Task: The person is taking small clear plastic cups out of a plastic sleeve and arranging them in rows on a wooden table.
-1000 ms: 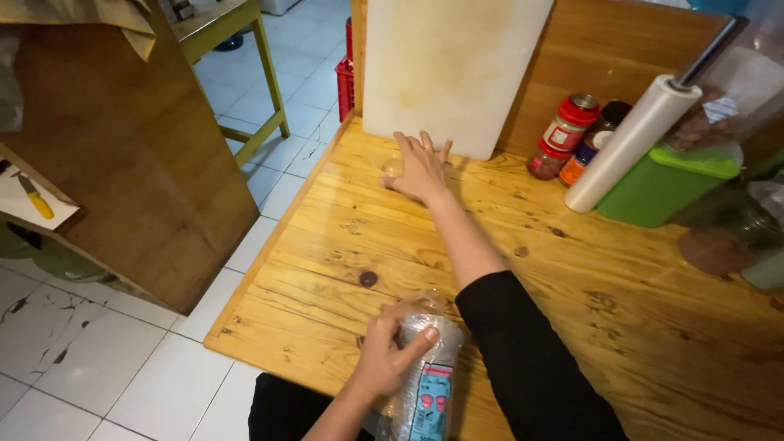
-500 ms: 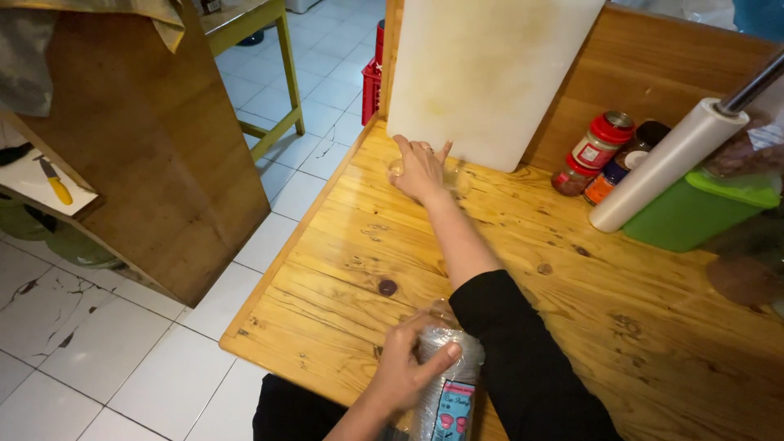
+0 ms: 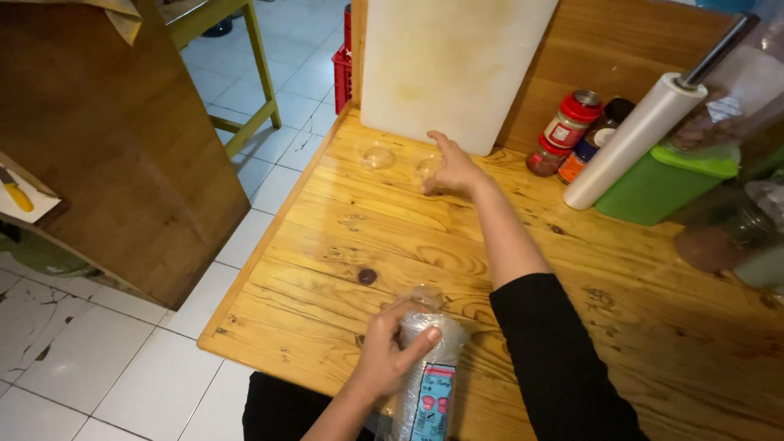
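While seen from above: two hands worked on a wooden bench (image 3: 572,294).
Left hand (image 3: 390,355): gripped sleeve of clear cups (image 3: 429,384), steadily.
Right hand (image 3: 454,170): fingers loosely open, touching clear cup (image 3: 426,169) below white board (image 3: 449,65); light touch advisable.

Left hand (image 3: 392,355) grips a cup sleeve (image 3: 429,367); right hand (image 3: 453,170) touches a clear cup (image 3: 428,170).

Your wooden table (image 3: 392,237), planks with a dark knot near its 7 o'clock corner. At 12 o'clock a white cutting board (image 3: 453,61) stands on it, leaning back; two clear plastic cups (image 3: 376,155) sit before it. Toward 2 o'clock: two spice jars (image 3: 572,131), a roll of plastic wrap (image 3: 633,139), a green container (image 3: 661,184).
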